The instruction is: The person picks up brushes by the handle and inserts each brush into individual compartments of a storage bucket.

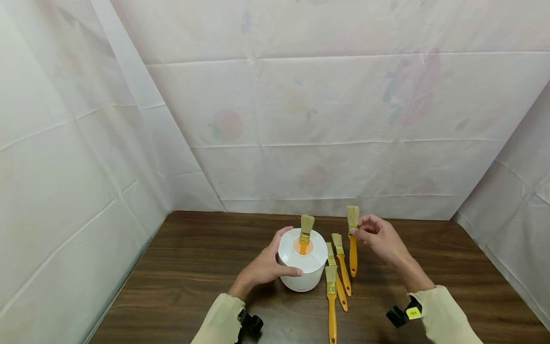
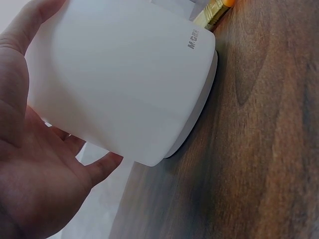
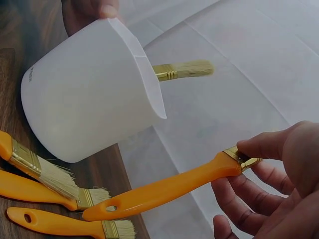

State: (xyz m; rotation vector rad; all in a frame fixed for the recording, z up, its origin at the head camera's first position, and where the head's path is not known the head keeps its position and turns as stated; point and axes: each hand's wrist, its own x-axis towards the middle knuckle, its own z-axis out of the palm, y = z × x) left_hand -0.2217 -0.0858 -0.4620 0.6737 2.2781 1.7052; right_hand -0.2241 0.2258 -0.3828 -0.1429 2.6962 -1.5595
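My left hand (image 1: pixel 268 263) grips the side of a white round desk organizer (image 1: pixel 301 282), thumb in front and fingers around the far side. The organizer stands on the table, and dark lettering shows on its wall in the left wrist view. One paintbrush (image 1: pixel 306 229) stands in its central opening, bristles up. To the right, my right hand (image 1: pixel 382 239) pinches another paintbrush (image 3: pixel 169 186) by its metal band, bristles up and orange handle pointing down. Between organizer and right hand lie three more orange-handled brushes (image 1: pixel 332 310), partly overlapping.
The brown wooden table (image 1: pixel 193 267) ends at the back against a pale printed cloth (image 1: pixel 318 105). Similar cloth hangs at the left (image 1: pixel 86 191) and right. A black wrist camera (image 1: pixel 397 316) sits on the right sleeve, another (image 1: pixel 253 325) on the left.
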